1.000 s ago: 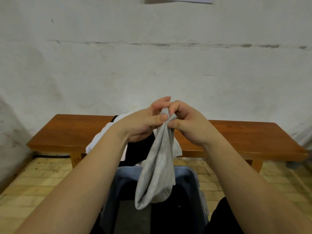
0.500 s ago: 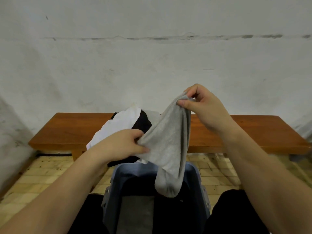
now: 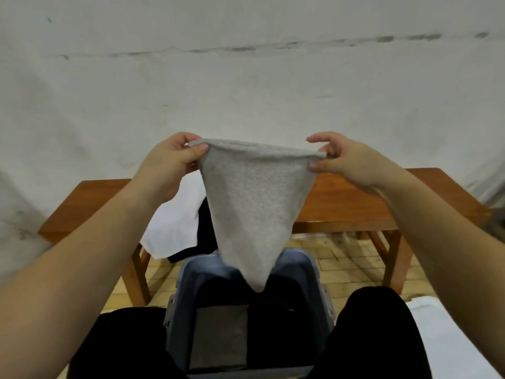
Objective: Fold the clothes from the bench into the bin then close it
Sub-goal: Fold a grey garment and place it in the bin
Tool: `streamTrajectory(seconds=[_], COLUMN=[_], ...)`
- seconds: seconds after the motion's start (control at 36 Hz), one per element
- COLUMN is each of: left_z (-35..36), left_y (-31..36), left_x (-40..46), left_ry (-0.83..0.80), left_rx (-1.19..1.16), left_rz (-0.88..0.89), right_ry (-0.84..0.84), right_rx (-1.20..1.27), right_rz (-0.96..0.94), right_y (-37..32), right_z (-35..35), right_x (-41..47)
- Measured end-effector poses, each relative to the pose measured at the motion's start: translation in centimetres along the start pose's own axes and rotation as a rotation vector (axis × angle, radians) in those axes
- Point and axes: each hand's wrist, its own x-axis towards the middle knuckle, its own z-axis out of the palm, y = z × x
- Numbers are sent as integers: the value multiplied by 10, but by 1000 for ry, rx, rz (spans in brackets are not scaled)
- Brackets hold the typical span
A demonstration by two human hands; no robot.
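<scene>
A light grey garment [image 3: 252, 203] hangs stretched between my two hands in a downward triangle. My left hand [image 3: 170, 165] pinches its top left corner and my right hand [image 3: 344, 162] pinches its top right corner. Its lower tip dangles over the open blue-grey bin [image 3: 306, 269], which stands on the floor between my knees. Dark folded cloth [image 3: 218, 335] lies inside the bin. Behind the garment, a white cloth [image 3: 175, 225] and a black cloth [image 3: 203, 236] lie on the wooden bench [image 3: 349, 203] and hang over its front edge.
A pale plaster wall [image 3: 246, 86] rises right behind the bench. The floor [image 3: 349, 266] is yellow tile. A white flat object [image 3: 451, 335] shows at the lower right beside my right knee. My legs in black trousers flank the bin.
My hands have moved apart and up, spreading the grey garment from a bunched hanging strip into a wide stretched triangle. The left hand shifted from the middle of the cloth to its top corner.
</scene>
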Motion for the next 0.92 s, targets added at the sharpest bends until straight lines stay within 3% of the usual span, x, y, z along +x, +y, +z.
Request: streamTrajectory(seconds=[0.14, 0.28, 0.36, 0.44, 0.67, 0.92], left_z=[-3, -14, -17, -20, -7, 27], left_y=[3, 23, 15, 13, 30, 39], left_x=[8, 14, 14, 16, 27, 55], left_ry=[-177, -128, -190, -169, -236, -301], left_rx=[250, 178, 358, 417, 315, 123], left_rz=[1, 130, 97, 107, 195, 135], right_ry=[-159, 59, 46, 33, 90, 166], right_rx=[-441, -35, -107, 26, 421, 542], right_rz=[123, -29, 10, 1, 74, -5], right_y=[-4, -8, -1, -2, -14, -10], right_z=[3, -5, 0, -5, -15, -48], right_x=[-2, -1, -1, -3, -4, 0])
